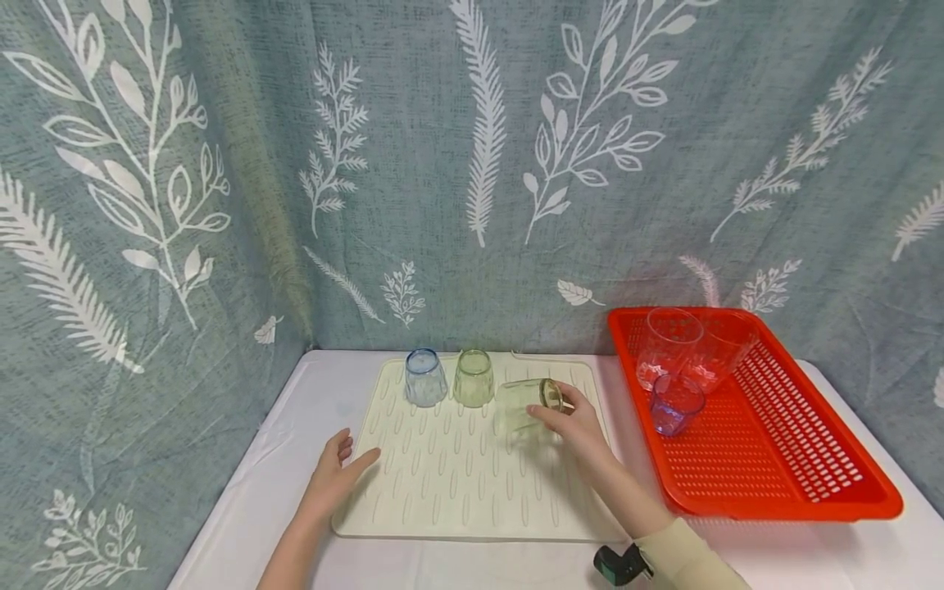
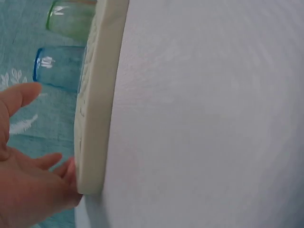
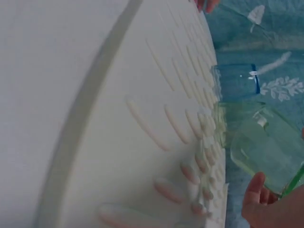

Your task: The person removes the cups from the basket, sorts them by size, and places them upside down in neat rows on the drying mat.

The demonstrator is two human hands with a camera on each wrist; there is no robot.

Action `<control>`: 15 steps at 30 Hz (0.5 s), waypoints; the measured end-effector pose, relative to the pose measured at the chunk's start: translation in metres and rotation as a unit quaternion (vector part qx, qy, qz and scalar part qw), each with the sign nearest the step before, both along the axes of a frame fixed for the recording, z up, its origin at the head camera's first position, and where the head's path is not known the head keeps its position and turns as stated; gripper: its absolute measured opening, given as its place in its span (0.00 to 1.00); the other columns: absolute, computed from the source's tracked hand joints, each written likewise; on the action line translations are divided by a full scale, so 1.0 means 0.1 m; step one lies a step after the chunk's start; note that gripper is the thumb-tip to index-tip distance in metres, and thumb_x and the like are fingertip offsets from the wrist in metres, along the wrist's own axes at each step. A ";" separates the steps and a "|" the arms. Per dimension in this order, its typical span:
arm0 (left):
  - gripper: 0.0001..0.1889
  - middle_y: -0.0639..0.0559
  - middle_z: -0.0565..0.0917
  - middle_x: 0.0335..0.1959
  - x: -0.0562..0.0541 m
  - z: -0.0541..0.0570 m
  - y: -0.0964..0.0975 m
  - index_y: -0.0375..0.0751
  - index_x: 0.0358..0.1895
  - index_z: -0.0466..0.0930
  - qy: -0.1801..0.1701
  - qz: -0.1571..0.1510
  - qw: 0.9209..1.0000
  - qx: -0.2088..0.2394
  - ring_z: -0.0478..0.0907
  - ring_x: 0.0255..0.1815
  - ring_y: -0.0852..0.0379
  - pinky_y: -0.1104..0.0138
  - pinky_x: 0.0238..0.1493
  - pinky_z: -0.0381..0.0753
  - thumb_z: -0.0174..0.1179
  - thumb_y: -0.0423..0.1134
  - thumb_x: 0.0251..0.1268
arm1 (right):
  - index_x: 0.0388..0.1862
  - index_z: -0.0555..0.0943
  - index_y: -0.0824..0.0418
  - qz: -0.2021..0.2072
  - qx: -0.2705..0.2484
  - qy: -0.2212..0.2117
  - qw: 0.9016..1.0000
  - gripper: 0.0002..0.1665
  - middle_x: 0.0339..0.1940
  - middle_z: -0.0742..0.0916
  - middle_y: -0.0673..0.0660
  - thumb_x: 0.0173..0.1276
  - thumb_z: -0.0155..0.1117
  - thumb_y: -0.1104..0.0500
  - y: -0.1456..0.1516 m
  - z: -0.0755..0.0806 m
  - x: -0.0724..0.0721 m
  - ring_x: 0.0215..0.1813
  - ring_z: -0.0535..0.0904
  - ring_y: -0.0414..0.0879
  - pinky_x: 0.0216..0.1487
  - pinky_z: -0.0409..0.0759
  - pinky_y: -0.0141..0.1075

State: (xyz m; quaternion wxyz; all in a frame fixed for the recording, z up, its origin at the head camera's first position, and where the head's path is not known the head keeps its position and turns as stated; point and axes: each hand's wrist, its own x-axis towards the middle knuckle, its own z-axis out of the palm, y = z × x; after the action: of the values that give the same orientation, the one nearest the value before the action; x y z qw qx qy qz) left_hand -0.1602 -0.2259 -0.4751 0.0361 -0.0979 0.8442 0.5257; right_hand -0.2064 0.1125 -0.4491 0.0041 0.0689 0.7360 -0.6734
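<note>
My right hand (image 1: 578,418) grips a pale yellow-green glass (image 1: 519,407) near its darker, thick-edged end, thumb along the near side. The glass is tipped sideways over the right part of a cream drying mat (image 1: 457,492); its other end points left. In the right wrist view its clear wall (image 3: 266,142) overlaps the standing glasses. Left of it, a green glass (image 1: 474,381) and a blue glass (image 1: 425,383) stand narrow end up along the mat's back. My left hand (image 1: 335,475) is empty beside the mat's left edge, thumb and fingers spread apart.
A red plastic basket (image 1: 774,504) stands to the right of the mat. Inside are two clear glasses (image 1: 667,348) and a small purple glass (image 1: 677,406). A patterned green curtain (image 1: 442,205) hangs behind the white table (image 1: 273,459). A dark device (image 1: 619,565) sits by the right wrist.
</note>
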 end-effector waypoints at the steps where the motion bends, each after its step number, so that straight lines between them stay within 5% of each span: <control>1: 0.44 0.24 0.51 0.72 -0.01 -0.02 -0.01 0.22 0.74 0.40 -0.003 -0.001 1.000 0.014 0.48 0.73 0.30 0.43 0.72 0.48 0.58 0.44 0.69 | 0.67 0.68 0.67 -0.002 0.007 0.001 1.000 0.39 0.52 0.78 0.63 0.58 0.72 0.59 0.00 0.00 -0.02 0.48 0.76 0.49 0.49 0.78 0.39; 6: 0.43 0.29 0.53 0.72 -0.01 -0.07 -0.02 0.25 0.75 0.42 -0.006 0.004 0.998 0.057 0.47 0.73 0.34 0.45 0.73 0.44 0.58 0.42 0.68 | 0.68 0.67 0.65 -0.011 0.039 -0.001 0.999 0.41 0.55 0.78 0.64 0.57 0.72 0.58 -0.01 0.01 -0.13 0.54 0.74 0.54 0.49 0.77 0.41; 15: 0.42 0.29 0.52 0.73 -0.02 -0.09 -0.02 0.27 0.75 0.44 -0.006 0.003 0.998 0.070 0.46 0.74 0.34 0.44 0.73 0.44 0.58 0.42 0.69 | 0.65 0.70 0.70 -0.036 0.104 0.035 0.993 0.39 0.53 0.79 0.65 0.54 0.73 0.62 -0.07 0.02 -0.34 0.49 0.75 0.55 0.45 0.76 0.40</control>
State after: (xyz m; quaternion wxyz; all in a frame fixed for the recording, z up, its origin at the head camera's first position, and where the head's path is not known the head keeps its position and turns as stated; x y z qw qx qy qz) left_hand -0.1618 -0.2274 -0.4843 0.0465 -0.1005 0.8047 0.5832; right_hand -0.2400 0.1054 -0.4468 -0.0526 0.0720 0.7987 -0.5951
